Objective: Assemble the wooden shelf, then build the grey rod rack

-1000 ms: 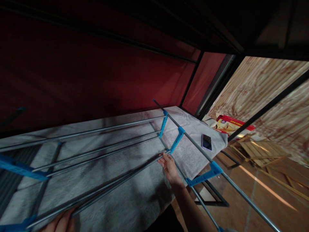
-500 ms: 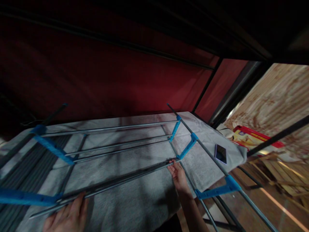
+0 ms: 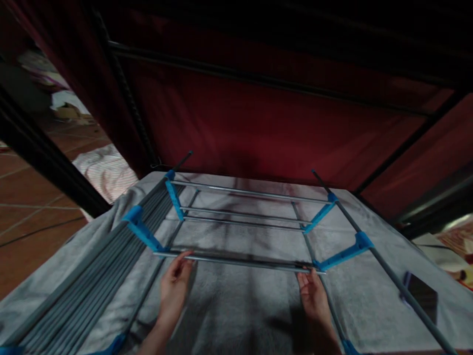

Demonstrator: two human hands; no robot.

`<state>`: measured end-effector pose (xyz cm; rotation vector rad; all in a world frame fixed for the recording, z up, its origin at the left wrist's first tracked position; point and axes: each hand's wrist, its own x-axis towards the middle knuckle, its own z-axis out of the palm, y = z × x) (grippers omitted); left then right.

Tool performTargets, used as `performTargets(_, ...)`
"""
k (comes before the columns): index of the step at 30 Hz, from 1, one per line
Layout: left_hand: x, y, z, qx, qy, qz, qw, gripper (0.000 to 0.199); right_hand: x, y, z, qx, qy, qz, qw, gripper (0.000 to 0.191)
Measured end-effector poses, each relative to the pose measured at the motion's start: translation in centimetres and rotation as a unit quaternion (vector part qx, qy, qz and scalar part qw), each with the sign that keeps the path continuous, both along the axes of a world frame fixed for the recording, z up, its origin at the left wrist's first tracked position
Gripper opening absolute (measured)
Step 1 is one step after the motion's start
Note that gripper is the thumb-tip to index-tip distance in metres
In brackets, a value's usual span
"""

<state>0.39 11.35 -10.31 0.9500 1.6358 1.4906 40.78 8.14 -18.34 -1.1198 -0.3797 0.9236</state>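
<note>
A thin grey metal rod [image 3: 244,263] runs crosswise between two blue plastic brackets, the left bracket [image 3: 145,232] and the right bracket [image 3: 343,254]. Near the rod's left end, my left hand [image 3: 174,286] grips it between thumb and fingers. My right hand [image 3: 313,295] holds the same rod close to its right end, palm turned up. The rod's ends lie at the inner tips of the brackets; whether they are seated cannot be told. Farther back, more crossbars [image 3: 251,193] join another bracket pair of this rack.
Several grey tubes [image 3: 107,276] lie side by side along the left. A grey cloth [image 3: 229,315] covers the surface beneath the rack. At the right lies a phone [image 3: 423,298], partly behind a side pole [image 3: 391,276]. A red panel [image 3: 258,128] stands behind.
My view has swung left. The rod's left end, which stuck out past the left side, now sits near the left bracket's tip. Both hands still hold the rod.
</note>
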Motion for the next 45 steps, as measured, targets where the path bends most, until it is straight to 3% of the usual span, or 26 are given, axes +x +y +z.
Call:
performTargets(7, 1.9, -0.1, 0.6, 0.017, -0.219, 0.066, 0.973, 0.026, 1.0, 0.2, -0.5, 0.01, 0.087, -0.008, 0.996, 0.017)
performTargets(12, 2.2, 0.0, 0.8, 0.011, -0.239, 0.071, 0.968, 0.028, 1.3, 0.0, -0.8, 0.031, 0.095, -0.002, 0.995, 0.022)
performTargets(15, 2.5, -0.1, 1.5, 0.025, -0.287, 0.077, 0.955, 0.034, 1.4, -0.2, -0.8, 0.029, 0.1, 0.009, 0.995, 0.03)
performTargets(19, 2.9, 0.0, 2.4, 0.038, -0.333, 0.09, 0.938, 0.035, 1.3, -0.3, -0.6, 0.021, 0.127, -0.003, 0.992, 0.027)
performTargets(29, 2.5, 0.6, 3.1, 0.047, -0.385, 0.071, 0.919, 0.031, 1.5, -0.1, -0.4, 0.023, 0.198, -0.024, 0.98, 0.018)
performTargets(33, 1.7, 1.4, 3.1, 0.051, -0.353, 0.088, 0.93, 0.035, 1.6, -0.1, -0.3, 0.025, 0.219, -0.018, 0.975, 0.017)
performTargets(38, 0.7, 2.9, 3.4, 0.059, -0.294, 0.061, 0.952, 0.041, 1.6, -0.2, -0.2, 0.034, 0.233, -0.009, 0.972, 0.024)
performTargets(45, -0.2, 4.5, 4.2, 0.058, -0.292, 0.072, 0.952, 0.038, 1.4, -0.1, 0.1, 0.02, 0.248, -0.025, 0.968, 0.025)
